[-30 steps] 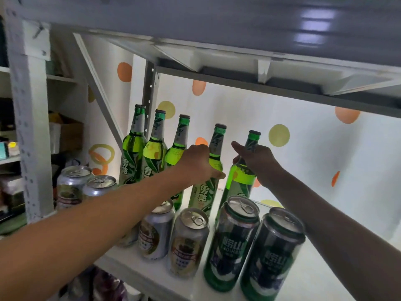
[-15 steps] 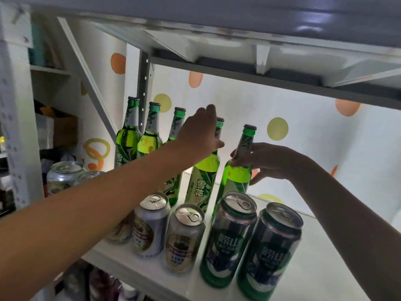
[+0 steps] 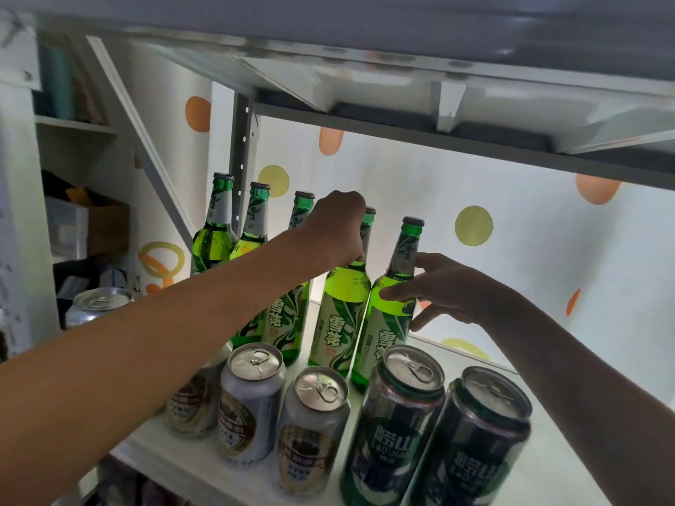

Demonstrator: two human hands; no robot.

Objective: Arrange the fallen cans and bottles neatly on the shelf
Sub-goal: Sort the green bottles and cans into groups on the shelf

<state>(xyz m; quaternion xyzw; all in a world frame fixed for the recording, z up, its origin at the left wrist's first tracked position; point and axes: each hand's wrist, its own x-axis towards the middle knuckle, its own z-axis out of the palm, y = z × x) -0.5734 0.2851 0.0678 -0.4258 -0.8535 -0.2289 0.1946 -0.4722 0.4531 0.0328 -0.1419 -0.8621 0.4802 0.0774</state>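
Five green glass beer bottles stand upright in a row at the back of the white shelf (image 3: 540, 480), each with a silver neck foil and a pale label. The left hand (image 3: 338, 228) reaches in over the row and its fingers curl round the neck of the fourth green glass bottle (image 3: 343, 308), hiding most of the neck so that only the cap edge shows beside the knuckles. The right hand (image 3: 451, 290) comes in from the right, its fingers spread and only loosely bent, fingertips touching the shoulder of the fifth green glass bottle (image 3: 392, 323), the end one on the right; thumb and forefinger lie against the glass without closing round it. These two bottles stand touching at the shoulder. The left forearm crosses in front of the three other bottles (image 3: 215, 228) and covers their lower halves.

In front of the bottles stand cans, all upright with pull tabs up: three silver aluminium cans with red and gold labels (image 3: 252, 403) on the left, one partly hidden under the left forearm, and two taller dark green cans (image 3: 398, 425) on the right, just beside each other and close in front of the fifth bottle. Another silver can (image 3: 98, 304) stands further left, behind the arm. Overhead runs the grey underside of the upper shelf (image 3: 401, 60) with its brackets. Behind is a white wall with orange and yellow dots (image 3: 473, 225). At far left, a cardboard box (image 3: 106, 228) sits on a neighbouring rack.
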